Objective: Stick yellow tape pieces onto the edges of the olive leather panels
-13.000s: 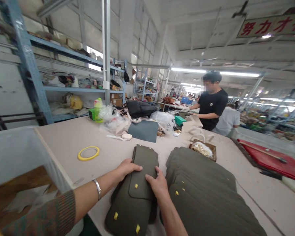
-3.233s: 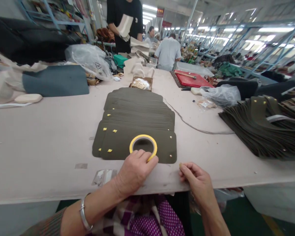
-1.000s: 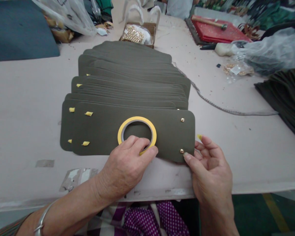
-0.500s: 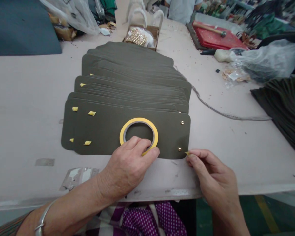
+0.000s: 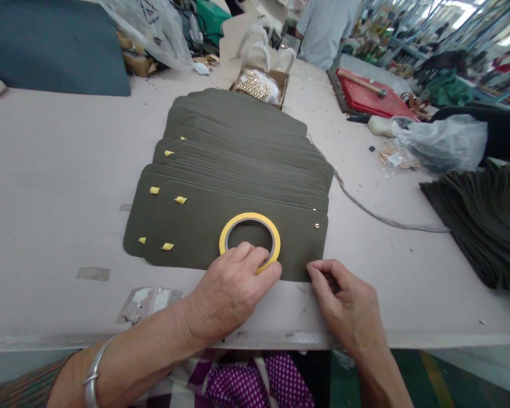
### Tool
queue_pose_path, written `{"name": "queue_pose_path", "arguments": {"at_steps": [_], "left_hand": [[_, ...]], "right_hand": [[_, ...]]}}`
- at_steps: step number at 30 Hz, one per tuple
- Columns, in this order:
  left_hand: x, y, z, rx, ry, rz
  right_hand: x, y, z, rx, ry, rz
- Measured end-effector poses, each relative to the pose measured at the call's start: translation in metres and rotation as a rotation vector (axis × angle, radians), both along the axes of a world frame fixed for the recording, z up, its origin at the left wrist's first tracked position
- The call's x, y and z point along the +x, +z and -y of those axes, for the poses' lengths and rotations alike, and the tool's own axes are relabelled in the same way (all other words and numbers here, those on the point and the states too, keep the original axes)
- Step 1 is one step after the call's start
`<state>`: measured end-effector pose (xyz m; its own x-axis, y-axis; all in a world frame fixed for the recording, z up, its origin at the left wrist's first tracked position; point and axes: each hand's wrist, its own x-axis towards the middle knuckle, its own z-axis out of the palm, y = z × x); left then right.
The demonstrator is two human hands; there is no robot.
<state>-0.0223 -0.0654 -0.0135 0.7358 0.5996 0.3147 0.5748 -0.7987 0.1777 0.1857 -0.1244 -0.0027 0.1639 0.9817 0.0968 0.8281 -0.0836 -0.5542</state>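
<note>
A fanned row of dark olive leather panels (image 5: pixel 238 153) lies on the pale worktable (image 5: pixel 55 170), several of them with small yellow tape tabs at their left end. A yellow tape roll (image 5: pixel 250 225) rests on the nearest panel (image 5: pixel 195 232). My left hand (image 5: pixel 227 292) is closed on the roll's near edge, fingers curled over it. My right hand (image 5: pixel 344 306) pinches at the panel's near right corner, by a brass stud (image 5: pixel 317 226); what the fingertips hold is too small to make out.
A box of gold studs (image 5: pixel 259 85) stands behind the row. A red tray with a hammer (image 5: pixel 365 90), plastic bags (image 5: pixel 446 144) and another heap of olive panels (image 5: pixel 484 221) are at the right. A cord (image 5: pixel 365 209) crosses the table. A person in a pale shirt (image 5: pixel 325 25) stands beyond.
My right hand has moved left onto the panel's near right corner and closed tighter. The left hand stays on the tape roll. The view has tilted up slightly.
</note>
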Motion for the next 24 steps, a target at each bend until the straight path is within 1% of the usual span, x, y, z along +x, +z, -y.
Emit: {"name": "queue_pose_path", "arguments": {"at_steps": [5, 8, 12, 14, 16, 17, 19, 21, 22, 24], "left_hand": [[0.001, -0.001, 0.0, 0.003, 0.006, 0.013], [0.0, -0.003, 0.001, 0.007, 0.009, 0.015], [0.0, -0.003, 0.0, -0.001, 0.008, 0.005], [0.0, -0.002, 0.0, -0.001, 0.007, -0.001], [0.0, -0.001, 0.0, 0.005, 0.009, -0.005], [0.0, -0.001, 0.0, 0.008, 0.01, -0.008], [0.0, 0.0, 0.0, 0.01, 0.009, -0.012], [0.0, 0.001, 0.0, 0.004, 0.003, -0.012], [0.0, 0.001, 0.0, -0.001, -0.001, -0.01], [0.0, 0.001, 0.0, -0.006, -0.009, 0.0]], "right_hand": [[0.0, -0.001, -0.006, -0.014, 0.004, 0.022], [0.001, 0.002, -0.011, -0.073, -0.007, -0.02], [0.006, 0.003, -0.018, -0.156, -0.087, -0.133], [0.011, 0.002, -0.016, -0.181, -0.13, -0.256], [0.017, 0.0, -0.01, -0.141, -0.15, -0.364], [0.02, 0.0, -0.006, -0.079, -0.155, -0.352], [0.024, -0.001, 0.003, 0.09, -0.12, -0.167], [0.025, -0.002, 0.01, 0.237, 0.018, 0.082], [0.024, -0.002, 0.012, 0.274, 0.115, 0.173], [0.02, -0.002, 0.011, 0.291, 0.289, 0.282]]}}
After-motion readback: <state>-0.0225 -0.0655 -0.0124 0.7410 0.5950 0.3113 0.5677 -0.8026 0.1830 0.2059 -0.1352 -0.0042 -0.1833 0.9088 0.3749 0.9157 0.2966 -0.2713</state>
